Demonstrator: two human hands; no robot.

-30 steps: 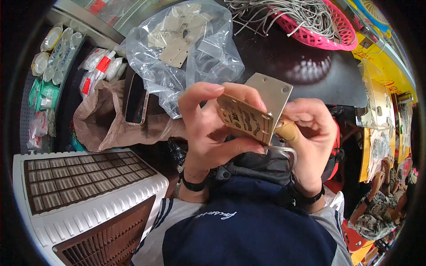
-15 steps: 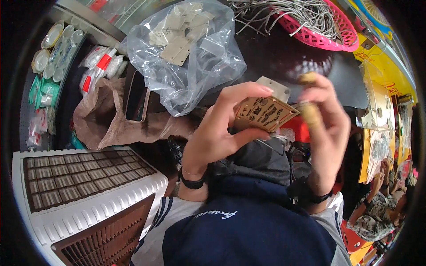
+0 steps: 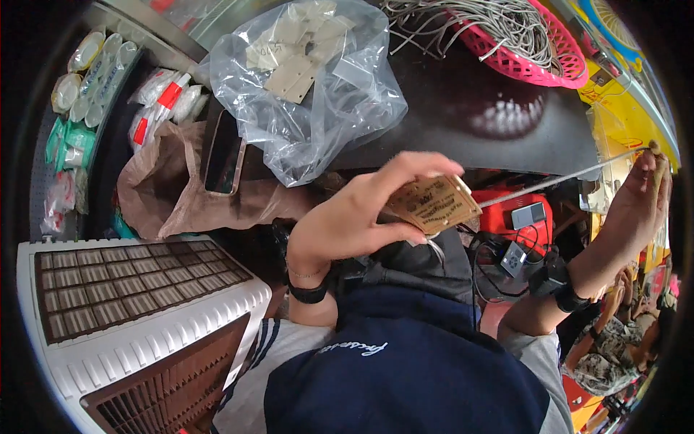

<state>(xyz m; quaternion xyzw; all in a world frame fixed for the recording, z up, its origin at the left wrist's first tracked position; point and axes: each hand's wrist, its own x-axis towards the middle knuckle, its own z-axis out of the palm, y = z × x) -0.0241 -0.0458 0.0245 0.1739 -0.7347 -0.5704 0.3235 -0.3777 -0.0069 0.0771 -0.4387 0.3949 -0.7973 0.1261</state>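
My left hand [image 3: 354, 213] grips a small tan metal plate [image 3: 437, 205] with dark print, thumb below and fingers above. A thin grey cord [image 3: 564, 179] runs taut from the plate's right edge up to my right hand [image 3: 640, 199], far out to the right. The fingertips of that hand, wrapped in yellowish covers, are pinched on the cord's end. Beyond my left hand lies a clear plastic bag [image 3: 347, 126] with several similar plates [image 3: 291, 78] in it. A pink basket [image 3: 573, 74] at the far right holds many loose grey cords [image 3: 499, 29].
A phone [image 3: 223, 163] rests on a brown cloth-like bag [image 3: 163, 184] at the left. Nearer stands a white slatted appliance [image 3: 152, 311]. Small devices with black cables [image 3: 515, 258] and a red object [image 3: 499, 210] are below the cord. Another person [image 3: 603, 354] is at the right edge.
My right hand has swung from beside the plate far out to the right, drawing the cord out straight. My left hand still holds the plate, slightly lower and turned.
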